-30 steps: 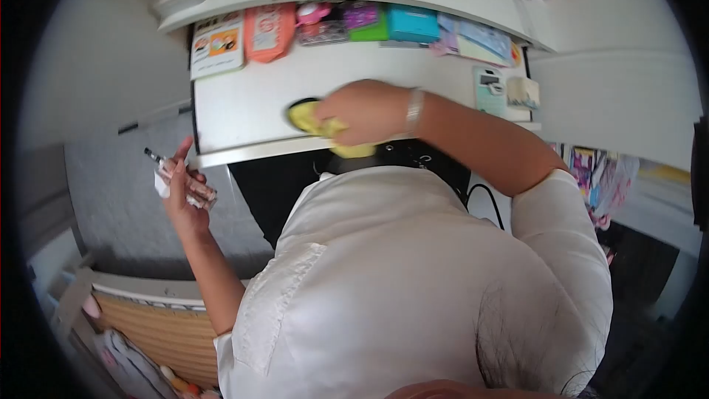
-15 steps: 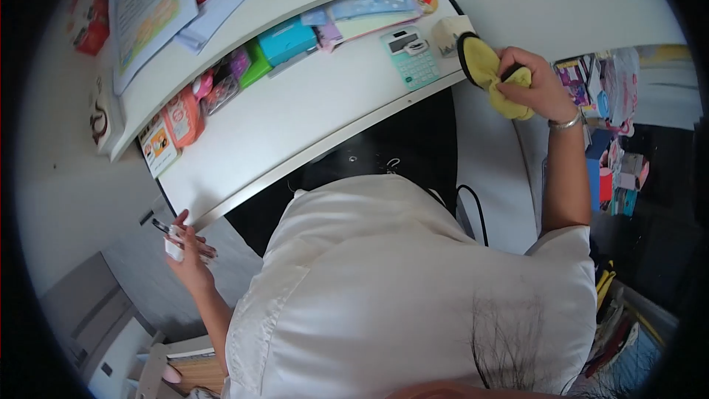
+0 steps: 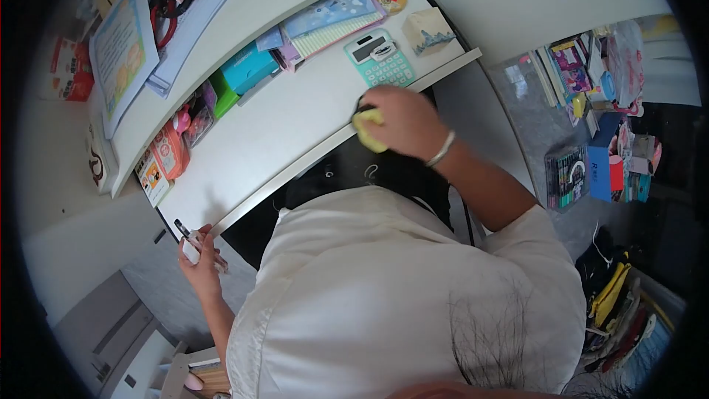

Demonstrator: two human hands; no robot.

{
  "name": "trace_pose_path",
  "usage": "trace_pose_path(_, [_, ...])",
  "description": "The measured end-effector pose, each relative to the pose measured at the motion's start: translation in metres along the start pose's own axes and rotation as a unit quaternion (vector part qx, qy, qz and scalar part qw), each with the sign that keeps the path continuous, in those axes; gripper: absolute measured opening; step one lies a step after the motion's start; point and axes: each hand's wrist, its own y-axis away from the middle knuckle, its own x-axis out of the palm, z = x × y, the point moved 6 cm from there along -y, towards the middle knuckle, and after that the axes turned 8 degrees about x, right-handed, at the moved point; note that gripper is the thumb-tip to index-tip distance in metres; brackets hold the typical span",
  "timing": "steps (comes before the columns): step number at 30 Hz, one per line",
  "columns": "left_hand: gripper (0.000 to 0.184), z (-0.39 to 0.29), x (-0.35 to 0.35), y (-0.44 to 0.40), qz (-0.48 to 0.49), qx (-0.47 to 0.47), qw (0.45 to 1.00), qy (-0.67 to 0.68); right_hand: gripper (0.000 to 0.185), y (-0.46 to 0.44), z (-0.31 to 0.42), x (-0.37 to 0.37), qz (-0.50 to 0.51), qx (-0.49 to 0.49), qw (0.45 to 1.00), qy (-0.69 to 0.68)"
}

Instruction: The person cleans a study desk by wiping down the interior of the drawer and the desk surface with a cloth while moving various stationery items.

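My right hand [image 3: 410, 122] is at the front edge of the white desktop [image 3: 273, 118], closed around a bunched yellow cloth [image 3: 368, 133] with black edging. Part of the cloth is hidden under the fingers. Just beyond that hand lies a mint-green calculator [image 3: 390, 71]. By the desk's front left corner, my left hand [image 3: 201, 270] is closed on several small items. Among them are a small white piece [image 3: 190, 253] and a dark-tipped, pen-like stick [image 3: 182, 228]; the others are too small to make out.
Along the back of the desktop sit a tissue-like box [image 3: 432, 33], notebooks [image 3: 336, 26], a blue box [image 3: 249, 70] and an orange pouch [image 3: 170, 154]. A curved white shelf [image 3: 214, 44] overhangs them, bearing papers and red-handled scissors [image 3: 166, 26]. Books and boxes [image 3: 613, 155] stand at right.
My right hand has swung left and inward with the yellow cloth, from beside the desk's right end to its front edge. My left hand keeps its items. The view has shifted slightly.
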Motion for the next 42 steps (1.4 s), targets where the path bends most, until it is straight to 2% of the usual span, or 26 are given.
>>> trace_pose_path(2, [0.017, 0.002, -0.001, -0.001, -0.002, 0.003, 1.000, 0.001, 0.022, -0.002, -0.027, -0.033, -0.023, 0.051, 0.998, 0.021])
trace_pose_path(5, [0.015, -0.002, 0.001, -0.003, 0.007, -0.004, 1.000, -0.012, 0.022, 0.002, -0.020, -0.032, -0.007, 0.051, 0.998, 0.040])
trace_pose_path(6, [0.015, -0.002, 0.002, -0.004, 0.008, -0.002, 1.000, -0.014, 0.023, 0.006, -0.008, -0.016, -0.008, -0.001, 1.000, 0.013])
trace_pose_path(7, [0.014, -0.003, 0.003, -0.005, 0.009, -0.001, 1.000, -0.015, 0.022, 0.010, 0.010, -0.004, 0.020, -0.018, 1.000, -0.015])
trace_pose_path(9, [0.014, -0.004, 0.002, -0.006, 0.008, 0.006, 1.000, -0.017, 0.017, 0.014, 0.017, -0.005, -0.003, -0.026, 0.999, -0.039])
trace_pose_path(11, [0.014, -0.004, 0.002, -0.005, 0.006, 0.015, 1.000, -0.017, 0.017, 0.013, -0.014, -0.023, -0.034, 0.015, 0.999, 0.003])
trace_pose_path(12, [0.014, -0.003, 0.002, -0.004, 0.003, 0.014, 1.000, -0.017, 0.019, 0.012, -0.030, -0.030, -0.013, 0.061, 0.998, 0.030])
trace_pose_path(15, [0.016, -0.002, 0.002, -0.003, -0.005, 0.014, 1.000, -0.024, 0.019, 0.015, -0.025, -0.023, -0.031, 0.049, 0.998, -0.014])
trace_pose_path(17, [0.018, -0.002, 0.002, -0.002, -0.004, 0.013, 0.999, -0.041, 0.020, 0.016, -0.004, -0.014, -0.066, -0.029, 0.996, -0.050])
trace_pose_path(19, [0.019, 0.001, 0.001, 0.001, -0.014, 0.017, 0.999, -0.042, 0.022, 0.015, -0.010, -0.009, -0.041, -0.005, 0.998, -0.039])
trace_pose_path(22, [0.019, 0.001, 0.002, 0.003, -0.036, 0.031, 0.999, -0.014, 0.023, 0.014, -0.052, -0.038, -0.075, 0.097, 0.992, 0.013])
trace_pose_path(24, [0.018, 0.003, 0.002, 0.004, -0.038, 0.044, 0.998, -0.018, 0.025, 0.021, -0.110, -0.064, -0.159, 0.126, 0.979, 0.008])
trace_pose_path(26, [0.019, 0.004, 0.003, 0.004, -0.039, 0.049, 0.998, -0.014, 0.029, 0.037, -0.159, -0.101, -0.167, 0.243, 0.953, 0.068])
trace_pose_path(28, [0.020, -0.001, 0.004, 0.003, -0.037, 0.052, 0.998, -0.019, 0.027, 0.053, -0.195, -0.126, -0.141, 0.293, 0.934, 0.146])
trace_pose_path(30, [0.020, -0.007, 0.005, 0.005, -0.036, 0.052, 0.997, -0.032, 0.024, 0.065, -0.204, -0.131, -0.083, 0.305, 0.941, -0.122])
trace_pose_path(31, [0.019, -0.006, 0.003, 0.005, -0.049, 0.043, 0.997, -0.031, 0.023, 0.071, -0.198, -0.131, -0.048, 0.302, 0.917, -0.255])
trace_pose_path(33, [0.018, -0.002, 0.001, 0.004, -0.070, 0.027, 0.997, -0.030, 0.020, 0.070, -0.158, -0.135, 0.034, 0.268, 0.897, -0.351])
trace_pose_path(36, [0.019, -0.010, 0.003, 0.005, -0.082, 0.023, 0.995, -0.055, 0.020, 0.060, -0.117, -0.145, 0.120, 0.096, 0.932, -0.329])
trace_pose_path(39, [0.020, -0.011, 0.003, 0.004, -0.081, -0.019, 0.994, -0.070, 0.021, 0.043, -0.155, -0.148, -0.018, 0.125, 0.940, -0.316])
trace_pose_path(40, [0.020, -0.020, 0.011, 0.005, -0.072, -0.018, 0.993, -0.097, 0.028, 0.036, -0.184, -0.147, -0.102, 0.142, 0.939, -0.296])
trace_pose_path(42, [0.019, -0.034, 0.031, 0.010, -0.053, -0.023, 0.987, -0.149, 0.034, 0.032, -0.217, -0.136, -0.157, 0.193, 0.899, -0.361])
